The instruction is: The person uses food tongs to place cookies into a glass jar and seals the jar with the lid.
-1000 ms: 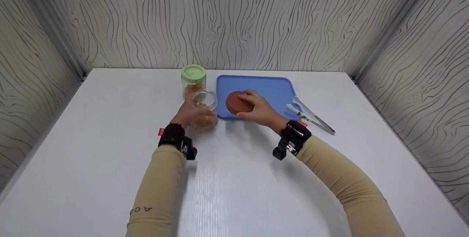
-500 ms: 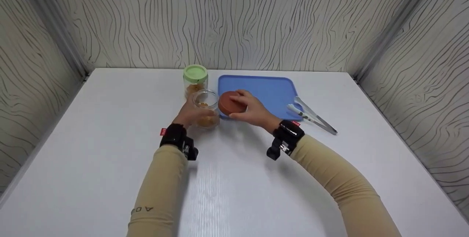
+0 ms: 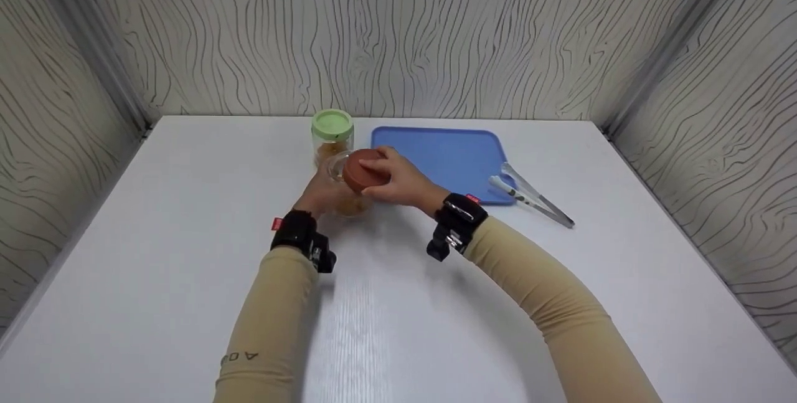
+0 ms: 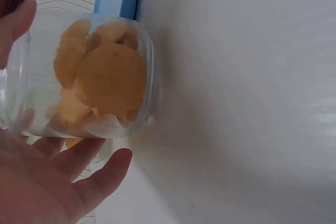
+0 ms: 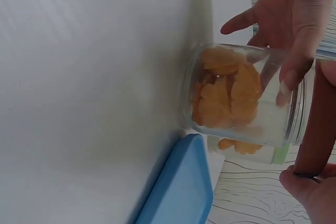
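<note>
A clear glass jar (image 5: 270,121) stands on the white table, with thin orange-yellow crisps (image 4: 111,77) in its lower part. My left hand (image 3: 322,194) grips the jar from the left, thumb on the near side and fingers round the back. Over the jar's mouth, my right hand (image 3: 403,180) holds a reddish-brown round lid (image 3: 357,170) by its edge. In the head view the lid is slightly tilted and covers most of the opening. The right wrist view shows the lid right at the jar's rim; whether it touches all round I cannot tell.
Just behind stands a second jar with a green lid (image 3: 332,124), also holding crisps. A blue tray (image 3: 445,154) lies to the right of the jars. Metal tongs (image 3: 540,200) with pale ends rest against the tray's right front corner.
My right hand has moved left with the reddish-brown lid, from above the blue tray to over the jar's mouth. The left hand and the jar have stayed in place.
</note>
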Available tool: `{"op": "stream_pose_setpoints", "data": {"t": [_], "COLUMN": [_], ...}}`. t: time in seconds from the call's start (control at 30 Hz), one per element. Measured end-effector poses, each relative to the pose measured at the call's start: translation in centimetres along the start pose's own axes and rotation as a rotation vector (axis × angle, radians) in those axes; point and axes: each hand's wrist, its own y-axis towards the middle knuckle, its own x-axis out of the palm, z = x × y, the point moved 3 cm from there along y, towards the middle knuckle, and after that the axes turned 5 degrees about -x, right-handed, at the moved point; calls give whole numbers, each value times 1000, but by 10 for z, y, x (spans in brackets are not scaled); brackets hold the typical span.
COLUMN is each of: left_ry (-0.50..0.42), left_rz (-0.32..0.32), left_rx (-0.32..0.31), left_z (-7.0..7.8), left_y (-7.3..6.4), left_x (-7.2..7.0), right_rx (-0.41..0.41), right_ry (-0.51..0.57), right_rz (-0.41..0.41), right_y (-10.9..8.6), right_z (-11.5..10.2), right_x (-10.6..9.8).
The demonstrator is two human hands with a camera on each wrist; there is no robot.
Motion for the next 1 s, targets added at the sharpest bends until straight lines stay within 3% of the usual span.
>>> {"op": "stream_pose_setpoints", "data": {"t": [0.17, 0.37, 0.5, 0.73, 0.9, 1.0], "left_ry": [38, 70, 85, 43, 12, -15], "left_rz": [-4, 37, 34, 65, 64, 70], "left_rx": [35, 1, 23, 44, 107, 111], "left_z": [0, -4, -6, -16, -19, -19], "left_y": [2, 2, 1, 7, 11, 12], "left_x": [3, 0, -1, 1, 2, 2], "right_rx": [60, 63, 70, 109, 115, 129], "right_ry": [-43, -85, -142, -231, -389, -502], "right_rz": [-30, -53, -58, -28, -1, 9], "right_y": [14, 27, 32, 33, 34, 36], "right_z": [-8, -15, -17, -18, -28, -34], "right_x": [5, 12, 18, 24, 26, 28]}}
